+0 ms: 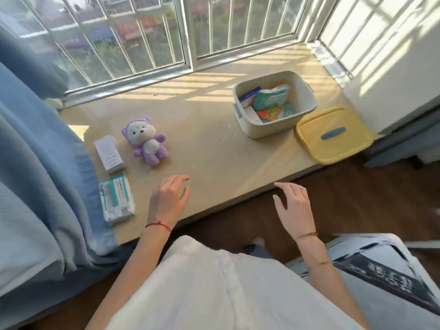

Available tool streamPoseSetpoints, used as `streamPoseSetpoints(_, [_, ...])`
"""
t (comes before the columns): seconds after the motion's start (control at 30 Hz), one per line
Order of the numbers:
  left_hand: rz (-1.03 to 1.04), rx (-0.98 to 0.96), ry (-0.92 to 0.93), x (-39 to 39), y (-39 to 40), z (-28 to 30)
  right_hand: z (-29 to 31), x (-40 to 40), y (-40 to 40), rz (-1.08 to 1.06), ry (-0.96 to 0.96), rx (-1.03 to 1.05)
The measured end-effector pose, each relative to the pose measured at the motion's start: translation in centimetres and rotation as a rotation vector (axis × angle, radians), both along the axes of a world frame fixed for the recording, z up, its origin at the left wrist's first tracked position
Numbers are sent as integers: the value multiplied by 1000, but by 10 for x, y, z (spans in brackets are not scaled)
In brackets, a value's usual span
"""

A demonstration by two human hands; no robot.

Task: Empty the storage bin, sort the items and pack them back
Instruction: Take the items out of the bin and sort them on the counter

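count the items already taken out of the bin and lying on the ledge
3: a purple plush bear, a white box to its left, and a teal-and-white wipes pack nearest the person. More items remain in the storage bin.

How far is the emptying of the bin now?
Done: the yellow lid is off and lies beside the bin; a purple plush toy, a white box and a tissue pack lie out on the ledge. In hand: nothing; the left hand and right hand are open. Left: several packs and boxes are in the bin; sorting and repacking are not yet done.
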State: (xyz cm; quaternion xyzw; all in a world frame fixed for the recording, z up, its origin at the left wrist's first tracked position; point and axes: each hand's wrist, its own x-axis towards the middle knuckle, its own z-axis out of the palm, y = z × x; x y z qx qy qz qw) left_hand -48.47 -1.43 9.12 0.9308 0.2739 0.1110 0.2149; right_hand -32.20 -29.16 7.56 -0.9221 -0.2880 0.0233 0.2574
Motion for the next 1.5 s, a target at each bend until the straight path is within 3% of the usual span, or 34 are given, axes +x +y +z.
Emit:
streamPoseSetpoints(0.23, [5,-52,-27,78,-102,7,10,95,-97,7,-27,-39])
streamPoseSetpoints(0.43, [40,-46,-16,122,-129,9,7,170,-104,48,-23,-41])
streamPoseSetpoints(1.03, [181,-120,29,338,-73,1,-8,379,-12,187,37,-56])
streamPoseSetpoints(1.27, [262,-160,45,407,-51,-20,-27,465,44,351,81,-109])
streamPoseSetpoints(1.5, [403,-374,108,468,-24,-77,-76,542,125,574,151,-237])
